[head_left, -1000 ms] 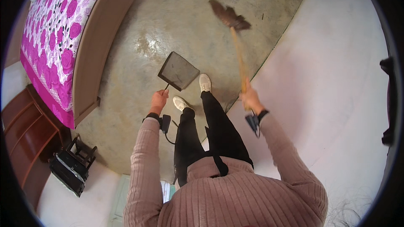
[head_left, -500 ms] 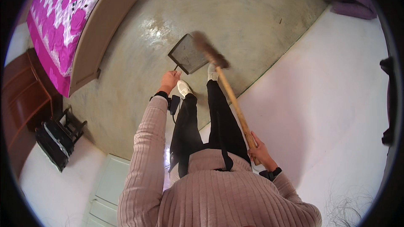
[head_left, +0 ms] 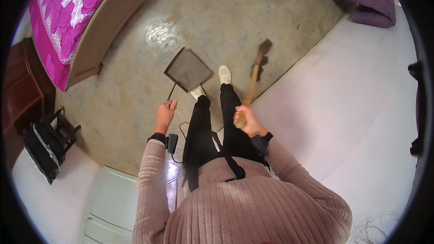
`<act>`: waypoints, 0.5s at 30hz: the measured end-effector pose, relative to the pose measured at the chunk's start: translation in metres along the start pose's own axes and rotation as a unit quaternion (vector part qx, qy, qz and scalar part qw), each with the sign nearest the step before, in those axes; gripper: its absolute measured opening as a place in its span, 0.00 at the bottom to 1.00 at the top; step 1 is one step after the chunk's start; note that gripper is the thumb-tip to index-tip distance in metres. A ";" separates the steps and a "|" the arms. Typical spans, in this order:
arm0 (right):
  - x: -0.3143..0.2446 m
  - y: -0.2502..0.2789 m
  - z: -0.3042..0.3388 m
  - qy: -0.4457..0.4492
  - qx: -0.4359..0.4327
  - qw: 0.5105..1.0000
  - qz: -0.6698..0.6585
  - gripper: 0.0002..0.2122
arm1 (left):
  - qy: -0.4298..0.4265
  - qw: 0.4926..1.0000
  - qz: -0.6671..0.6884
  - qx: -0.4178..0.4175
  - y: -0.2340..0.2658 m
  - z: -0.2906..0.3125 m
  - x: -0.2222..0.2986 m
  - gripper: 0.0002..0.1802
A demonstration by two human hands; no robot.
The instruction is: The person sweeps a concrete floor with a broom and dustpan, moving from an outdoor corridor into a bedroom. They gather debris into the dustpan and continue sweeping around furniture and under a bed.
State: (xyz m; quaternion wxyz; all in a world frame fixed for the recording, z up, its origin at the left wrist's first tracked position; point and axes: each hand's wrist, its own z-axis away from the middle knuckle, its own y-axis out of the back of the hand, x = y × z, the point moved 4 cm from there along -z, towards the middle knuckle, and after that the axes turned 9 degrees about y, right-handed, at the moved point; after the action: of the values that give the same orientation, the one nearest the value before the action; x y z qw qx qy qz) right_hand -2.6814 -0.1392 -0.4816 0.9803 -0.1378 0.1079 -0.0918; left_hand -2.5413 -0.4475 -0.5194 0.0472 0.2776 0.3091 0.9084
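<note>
My left hand [head_left: 166, 115] is closed round the thin rod handle of a dustpan [head_left: 188, 70]. The pan is square and grey-brown with a dark raised rim, and no litter in it can be made out. It hangs or rests in front of my left shoe, partly covering it. In my right hand [head_left: 249, 122] is the upper end of a broom [head_left: 251, 91] with a pale wooden handle. Its brown brush head [head_left: 262, 54] points away from me, to the right of my right shoe, and is slightly blurred.
A bed [head_left: 101, 27] with a pink floral cover stands at the far left. Below it are a reddish-brown wooden cabinet [head_left: 25, 88] and a small black chair-like item [head_left: 45, 147]. A white wall [head_left: 334, 95] runs along the right, with a purple seat [head_left: 370, 4] at the far right.
The broom has swung right, away from the dustpan, and my right hand has risen toward the middle. My left hand and the dustpan have shifted left and nearer.
</note>
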 end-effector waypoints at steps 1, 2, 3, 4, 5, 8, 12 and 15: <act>0.025 -0.022 -0.004 0.011 -0.051 0.999 -0.012 0.05 | -0.013 0.999 -0.001 0.037 0.003 0.004 -0.013 0.21; 0.042 -0.038 0.003 -0.005 -0.027 0.999 0.031 0.06 | 0.016 0.999 0.003 0.031 0.000 0.013 -0.023 0.22; 0.058 -0.055 0.010 -0.017 -0.028 0.998 0.060 0.08 | 0.039 0.998 0.017 0.039 -0.003 0.020 -0.036 0.22; 0.072 -0.069 0.016 -0.031 -0.036 0.996 0.073 0.07 | 0.077 0.996 0.029 0.026 -0.007 0.024 -0.050 0.22; 0.082 -0.081 0.022 -0.045 -0.034 0.994 0.088 0.06 | 0.072 0.995 0.042 0.055 -0.008 0.029 -0.058 0.22; 0.089 -0.112 0.027 -0.073 -0.130 0.984 0.098 0.13 | 0.074 0.988 0.083 0.110 -0.012 0.041 -0.082 0.22; 0.050 -0.111 0.028 -0.092 -0.215 0.964 0.130 0.18 | 0.137 0.979 0.108 0.104 -0.022 0.060 -0.109 0.22; 0.008 -0.115 0.004 -0.045 -0.265 0.942 0.199 0.17 | 0.104 0.972 0.140 0.157 -0.013 0.045 -0.131 0.22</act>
State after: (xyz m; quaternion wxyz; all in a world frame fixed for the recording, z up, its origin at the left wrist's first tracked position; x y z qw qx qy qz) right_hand -2.6902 -0.2481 -0.4458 0.9105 -0.3722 0.1095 0.1434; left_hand -2.4083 -0.4465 -0.5604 -0.1567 0.2256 0.4089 0.8703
